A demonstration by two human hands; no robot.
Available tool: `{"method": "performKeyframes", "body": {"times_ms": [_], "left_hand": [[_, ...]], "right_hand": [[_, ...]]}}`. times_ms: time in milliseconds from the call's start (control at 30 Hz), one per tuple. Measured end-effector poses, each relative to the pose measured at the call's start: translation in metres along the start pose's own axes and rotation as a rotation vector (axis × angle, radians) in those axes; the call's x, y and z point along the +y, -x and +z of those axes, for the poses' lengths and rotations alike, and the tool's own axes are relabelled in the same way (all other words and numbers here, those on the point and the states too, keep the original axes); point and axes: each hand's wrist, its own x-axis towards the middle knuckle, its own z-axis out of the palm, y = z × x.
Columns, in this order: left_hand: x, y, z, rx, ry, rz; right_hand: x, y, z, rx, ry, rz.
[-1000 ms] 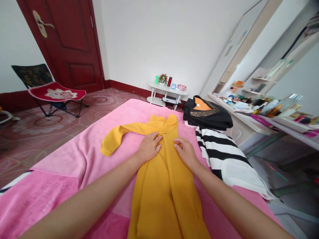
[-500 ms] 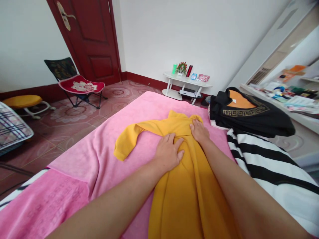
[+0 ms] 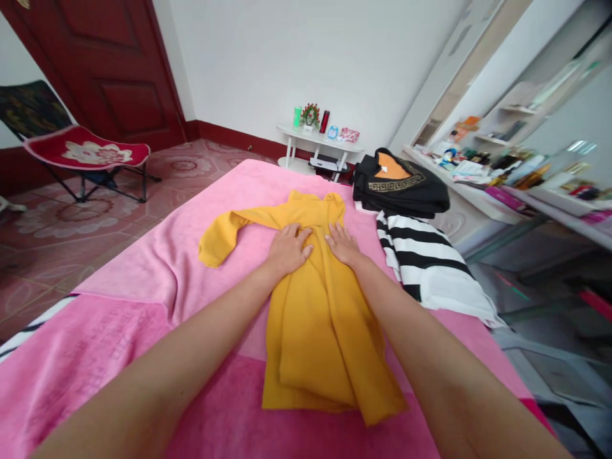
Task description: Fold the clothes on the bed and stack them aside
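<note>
A person's two bare hands lie palm down near the middle of the frame on a mustard-yellow garment point(image 3: 313, 325). The left hand point(image 3: 289, 250) rests just left of centre, fingers spread and lightly bent, thumb held apart; the right hand point(image 3: 343, 245) lies just to its right, flatter, fingers fanned out. Both are opened out, pressing on the cloth, with no fabric seen gathered in either. The garment runs from the centre of the frame down toward the bottom, its collar end beyond the hands and its hem nearest the viewer. One sleeve stretches out to the left, bending downward at its cuff; a long folded strip runs down the right side and ends lower right. Beneath it is a pink blanket point(image 3: 165, 255). Right of centre, near the right forearm, lie a black-and-white striped garment point(image 3: 430, 258) and, beyond it, folded black clothing point(image 3: 401, 197) with a gold pattern and an orange inside. At upper centre, a small white table point(image 3: 315, 136) holds a potted plant point(image 3: 310, 116). A red-seated folding chair point(image 3: 90, 153) and a dark red door point(image 3: 102, 60) fill the upper left; a cluttered dresser point(image 3: 482, 194) stands at right.
</note>
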Motion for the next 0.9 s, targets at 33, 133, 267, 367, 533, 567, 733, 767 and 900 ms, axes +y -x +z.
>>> {"method": "performKeyframes", "body": {"times_ms": [33,133,267,367,533,567,733,767,900], "left_hand": [[0.0,0.001,0.0,-0.01,-0.007,0.007],[0.002,0.005,-0.002,-0.062,-0.029,0.007],[0.01,0.022,-0.01,-0.2,-0.047,-0.006],[0.019,0.045,-0.019,-0.275,-0.049,0.046],[0.038,0.088,-0.047,-0.325,0.065,0.272],[0.041,0.095,-0.054,-0.337,0.126,0.313],[0.039,0.107,-0.087,-0.476,0.531,0.361],[0.031,0.103,-0.092,-0.484,0.59,0.31],[-0.027,0.075,-0.109,-0.099,0.385,-0.079]], "right_hand": [[0.0,0.013,0.001,0.002,-0.021,0.0],[0.0,0.05,0.005,0.024,-0.059,-0.046],[-0.001,0.094,0.007,0.215,-0.094,-0.154],[-0.005,0.118,0.002,0.448,-0.131,-0.213],[-0.022,0.134,-0.004,0.484,-0.159,-0.263],[-0.025,0.134,-0.003,0.457,-0.166,-0.277],[-0.034,0.127,0.005,0.452,-0.156,-0.365],[-0.034,0.126,0.006,0.434,-0.149,-0.379],[-0.033,0.127,0.008,0.393,-0.13,-0.377]]}}
